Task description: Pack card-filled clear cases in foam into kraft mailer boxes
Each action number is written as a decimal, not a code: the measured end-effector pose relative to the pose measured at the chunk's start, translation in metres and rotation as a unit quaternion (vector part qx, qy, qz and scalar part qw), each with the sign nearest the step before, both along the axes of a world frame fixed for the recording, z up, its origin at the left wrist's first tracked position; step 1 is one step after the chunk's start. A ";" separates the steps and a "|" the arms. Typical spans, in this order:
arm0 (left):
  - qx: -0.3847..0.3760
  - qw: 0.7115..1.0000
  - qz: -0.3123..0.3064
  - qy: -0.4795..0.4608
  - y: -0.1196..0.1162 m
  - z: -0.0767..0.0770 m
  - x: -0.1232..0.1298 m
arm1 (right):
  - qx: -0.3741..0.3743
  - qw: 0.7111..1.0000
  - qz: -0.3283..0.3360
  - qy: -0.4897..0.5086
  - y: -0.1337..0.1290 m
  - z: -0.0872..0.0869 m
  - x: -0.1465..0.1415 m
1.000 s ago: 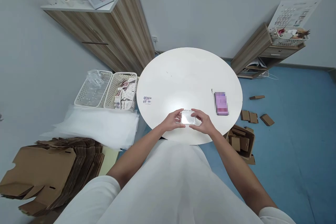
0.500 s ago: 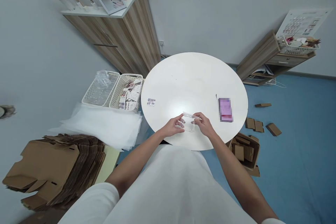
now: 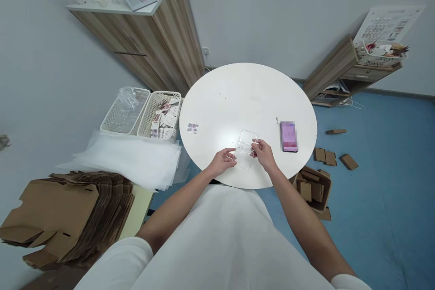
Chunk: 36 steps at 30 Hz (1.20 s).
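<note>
Right hand (image 3: 264,154) is clamped on the clear case (image 3: 245,148), thumb and fingertips pinching its right side near the fold. Left hand (image 3: 220,162) has thumb and fingers apart at the left edge of the lower half; can't tell if it grips or only touches. Case: thin, glossy, see-through plastic, two rounded rectangular halves, opened out one beyond the other. It's at the near part of the round, smooth white bench (image 3: 238,99); can't tell if it rests on the top or sits just above. Right fingers cover part of the case at the fold. Left of the case: small flat card (image 3: 193,128) with purplish prints. Right of it, past the right hand: purple rectangular pack (image 3: 288,137), surface pixelated. Further left of the case, off the bench: two white perforated baskets side by side, one with clear plastic pieces (image 3: 125,111), one with printed cards (image 3: 165,120). Nearer the body than those, well left of the case: thin translucent white sheets (image 3: 129,156), then stacked brown cardboard blanks (image 3: 64,217). Low right of the case: open carton (image 3: 328,188) with small brown boxes on blue floor (image 3: 384,167).
</note>
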<state>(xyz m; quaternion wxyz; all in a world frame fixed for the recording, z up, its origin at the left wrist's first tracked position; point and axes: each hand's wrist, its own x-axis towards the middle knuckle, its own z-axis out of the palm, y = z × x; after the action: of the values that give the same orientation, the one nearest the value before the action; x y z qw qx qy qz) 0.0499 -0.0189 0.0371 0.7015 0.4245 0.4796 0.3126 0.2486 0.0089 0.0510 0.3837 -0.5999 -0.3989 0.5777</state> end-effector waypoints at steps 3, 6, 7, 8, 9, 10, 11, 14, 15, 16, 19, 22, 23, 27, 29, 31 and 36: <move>-0.012 1.000 0.015 -0.011 -0.005 -0.004 0.002 | -0.019 1.000 -0.001 0.011 0.001 -0.005 -0.001; -0.029 0.999 0.034 -0.022 -0.008 -0.007 0.004 | -0.029 0.999 0.008 0.015 -0.006 -0.009 0.000; -0.032 0.998 0.041 -0.021 -0.008 -0.009 0.004 | -0.028 0.999 0.011 0.010 -0.010 -0.011 0.001; -0.034 0.998 0.047 -0.019 -0.008 -0.010 0.005 | -0.025 1.000 0.013 0.000 -0.015 -0.013 0.002; -0.036 0.998 0.054 -0.015 -0.008 -0.012 0.005 | -0.019 1.000 0.019 -0.014 -0.021 -0.015 0.003; -0.037 0.997 0.059 -0.011 -0.008 -0.014 0.005 | -0.011 0.999 0.027 -0.030 -0.027 -0.018 0.005; -0.038 0.997 0.064 -0.007 -0.008 -0.016 0.005 | -0.002 0.998 0.038 -0.047 -0.033 -0.021 0.006; -0.039 0.996 0.077 0.009 -0.006 -0.024 0.007 | 0.011 0.994 0.080 -0.075 -0.047 -0.032 0.007; -0.039 0.996 0.080 0.019 -0.005 -0.027 0.008 | 0.009 0.993 0.089 -0.077 -0.049 -0.036 0.007; -0.037 0.995 0.083 0.031 -0.004 -0.031 0.009 | 0.004 0.992 0.095 -0.079 -0.051 -0.039 0.007; -0.024 0.994 0.081 0.073 0.000 -0.041 0.013 | -0.010 0.991 0.100 -0.087 -0.051 -0.046 0.007; -0.007 0.992 0.069 0.108 0.004 -0.052 0.017 | -0.017 0.989 0.098 -0.112 -0.047 -0.054 0.007; -0.003 0.990 0.066 0.122 0.005 -0.055 0.018 | -0.017 0.988 0.095 -0.123 -0.045 -0.057 0.007; 0.014 0.982 0.063 0.180 0.008 -0.065 0.023 | -0.014 0.984 0.088 -0.152 -0.039 -0.069 0.007; 0.019 0.976 0.062 0.207 0.009 -0.067 0.026 | -0.016 0.983 0.089 -0.161 -0.037 -0.074 0.006; 0.019 0.970 0.056 0.236 0.009 -0.067 0.027 | -0.016 0.980 0.090 -0.175 -0.035 -0.079 0.006; 0.013 0.961 0.040 0.272 0.009 -0.063 0.029 | 0.014 0.980 0.080 -0.180 -0.038 -0.085 0.006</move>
<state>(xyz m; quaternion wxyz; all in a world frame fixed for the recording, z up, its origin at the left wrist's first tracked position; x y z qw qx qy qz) 0.0793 -0.0104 -0.0262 0.5257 0.4830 0.6649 0.2196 0.2547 -0.0288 -0.0344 0.2663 -0.6548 -0.5162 0.4836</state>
